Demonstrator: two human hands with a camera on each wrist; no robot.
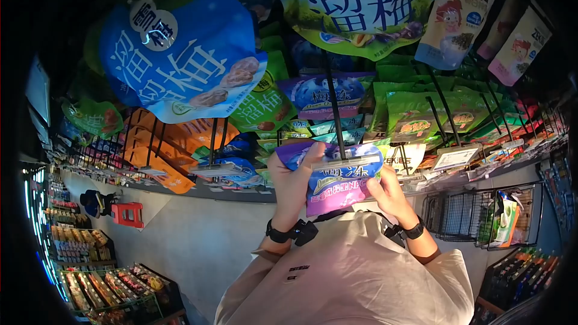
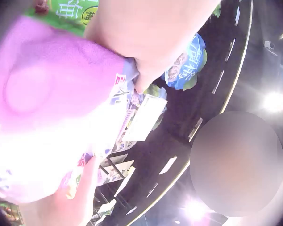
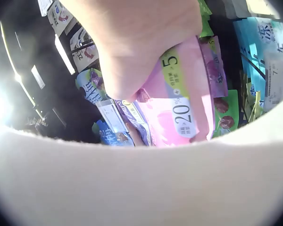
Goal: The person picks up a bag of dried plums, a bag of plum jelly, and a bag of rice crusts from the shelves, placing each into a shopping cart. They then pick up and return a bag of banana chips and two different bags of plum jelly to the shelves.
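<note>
A purple and blue pouch of jelly snacks (image 1: 338,192) is held upright in front of the chest, a hand at each side. My left hand (image 1: 291,188) grips its left edge, thumb near the top. On the right edge, my right hand (image 1: 391,192) pinches the pouch with the thumb over its front. A peg's price-tag holder (image 1: 354,161) overlaps the pouch's upper part in the head view. The pouch's pink face (image 2: 52,80) fills much of the left wrist view. The right wrist view shows its pink side (image 3: 184,103) with printed percentages beneath my right hand (image 3: 141,42).
A similar purple pouch (image 1: 330,96) hangs behind on the rack. Large blue plum bags (image 1: 180,54), orange bags (image 1: 159,150) and green bags (image 1: 415,114) hang around it on protruding metal pegs. A wire basket (image 1: 457,213) stands at right, a red stool (image 1: 127,214) on the floor at left.
</note>
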